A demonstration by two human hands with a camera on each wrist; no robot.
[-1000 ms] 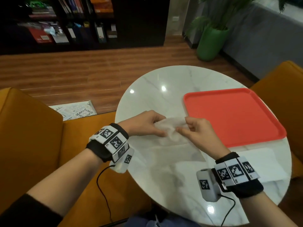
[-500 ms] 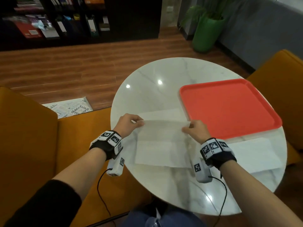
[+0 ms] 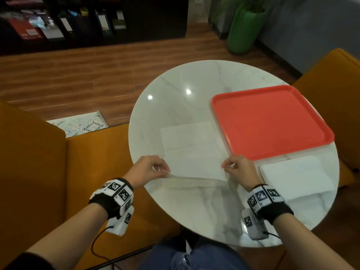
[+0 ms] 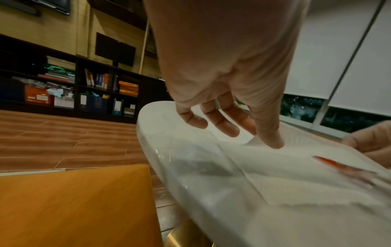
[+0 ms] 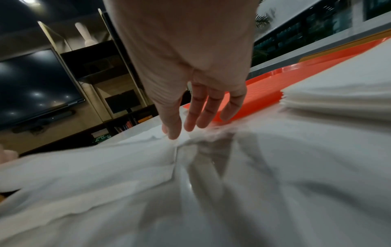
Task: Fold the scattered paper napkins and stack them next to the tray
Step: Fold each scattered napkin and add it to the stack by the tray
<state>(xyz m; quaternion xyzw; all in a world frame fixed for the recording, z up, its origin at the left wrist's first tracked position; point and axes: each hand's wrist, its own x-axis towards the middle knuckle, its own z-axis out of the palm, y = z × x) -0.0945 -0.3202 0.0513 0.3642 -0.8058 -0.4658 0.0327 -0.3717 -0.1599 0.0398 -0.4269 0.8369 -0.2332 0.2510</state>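
Note:
A white paper napkin (image 3: 192, 152) lies spread out on the round marble table (image 3: 187, 78), left of the red tray (image 3: 268, 121). Its near edge is lifted a little off the tabletop. My left hand (image 3: 165, 171) pinches the near-left corner, and my right hand (image 3: 226, 167) pinches the near-right corner. In the left wrist view the thumb (image 4: 273, 142) lies on top of the napkin (image 4: 275, 168). In the right wrist view the thumb (image 5: 171, 132) meets the napkin (image 5: 95, 165). A stack of folded napkins (image 3: 294, 176) sits in front of the tray, right of my right hand.
Orange armchairs (image 3: 39, 162) surround the table, one on the left and one at the far right. A green plant pot (image 3: 243, 26) and dark bookshelves stand beyond on the wooden floor. The stack of folded napkins (image 5: 338, 93) lies close to my right wrist.
The napkin was bunched between both hands, then pulled out wide. Now it lies flat on the table, and both hands have drawn back toward me holding its near corners.

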